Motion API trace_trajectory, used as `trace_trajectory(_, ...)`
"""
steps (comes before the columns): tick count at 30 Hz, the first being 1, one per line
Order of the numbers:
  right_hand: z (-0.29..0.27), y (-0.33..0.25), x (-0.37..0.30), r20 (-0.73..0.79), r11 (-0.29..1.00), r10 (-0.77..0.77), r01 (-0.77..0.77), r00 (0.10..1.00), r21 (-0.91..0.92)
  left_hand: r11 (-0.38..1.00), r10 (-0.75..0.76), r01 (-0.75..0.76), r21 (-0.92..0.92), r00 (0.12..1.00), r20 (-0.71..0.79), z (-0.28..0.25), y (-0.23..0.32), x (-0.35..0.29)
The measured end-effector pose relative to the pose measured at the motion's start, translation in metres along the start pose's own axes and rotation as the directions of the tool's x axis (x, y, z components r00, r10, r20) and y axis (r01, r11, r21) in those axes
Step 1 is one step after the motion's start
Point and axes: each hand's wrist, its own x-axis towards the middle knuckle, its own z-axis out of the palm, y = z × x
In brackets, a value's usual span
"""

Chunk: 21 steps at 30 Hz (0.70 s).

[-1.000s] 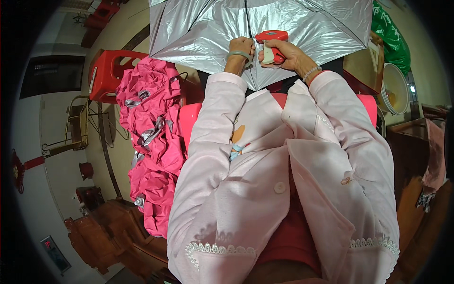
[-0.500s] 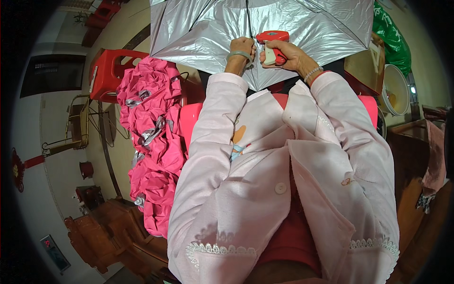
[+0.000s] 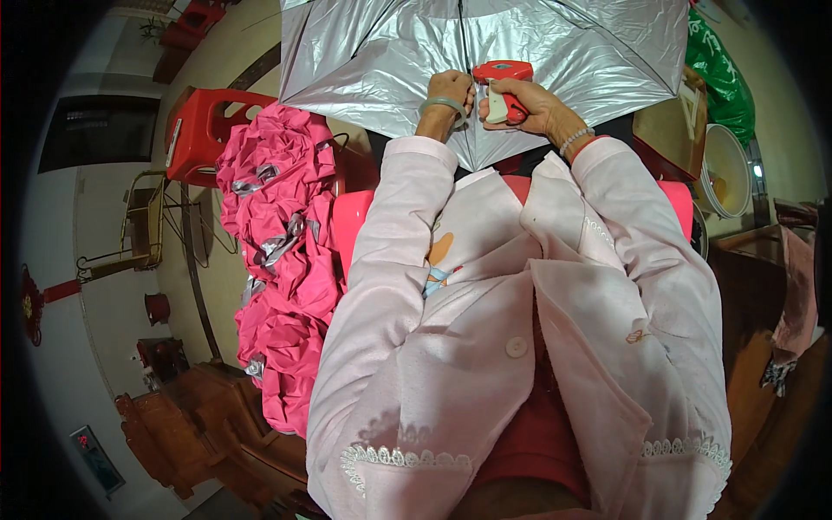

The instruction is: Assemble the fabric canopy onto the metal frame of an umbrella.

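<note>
A silver-coated umbrella canopy (image 3: 381, 78) lies spread in front of me, with its shiny face up and dark thin ribs running across it. My left hand (image 3: 450, 89) is closed on the umbrella near a dark rib, close to the near corner of the cloth; the exact pinch is hidden by the fingers. Just to its right, my right hand (image 3: 539, 106) wraps around a red-and-white squeeze-handled hand tool (image 3: 503, 71). The tool's red head points left, almost against my left fingers. Its white handle part shows within my grip.
Crumpled pink cloth with silver patches (image 3: 282, 199) is heaped at my left, next to a red plastic stool (image 3: 192, 143). To the right stand a cardboard box (image 3: 663, 130), a white bucket (image 3: 735, 169) and a green bag (image 3: 726, 82). Wooden furniture (image 3: 199, 425) is at lower left.
Both hands keep their hold in nearly the same place. The whole view has shifted very slightly.
</note>
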Motion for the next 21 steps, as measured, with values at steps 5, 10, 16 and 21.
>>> trace_trajectory(5,0.0,0.002,-0.001,-0.019,1.0,-0.009,0.009,1.0,-0.01,0.995,0.069,-0.072,0.068,0.997,0.034,0.004,-0.001,-0.003)
trace_trajectory(10,0.003,0.001,-0.005,-0.015,0.999,0.008,-0.008,1.0,-0.041,0.985,0.13,-0.132,0.112,0.991,0.025,0.003,-0.011,0.005)
trace_trajectory(16,0.009,0.001,-0.005,-0.034,0.999,-0.006,0.004,0.999,-0.051,0.896,0.26,-0.22,0.385,0.964,-0.055,0.001,-0.027,0.023)
trace_trajectory(21,0.007,0.001,-0.001,-0.005,0.999,0.001,-0.001,1.0,-0.054,0.884,0.261,-0.199,0.422,0.961,-0.093,0.002,-0.028,0.025)
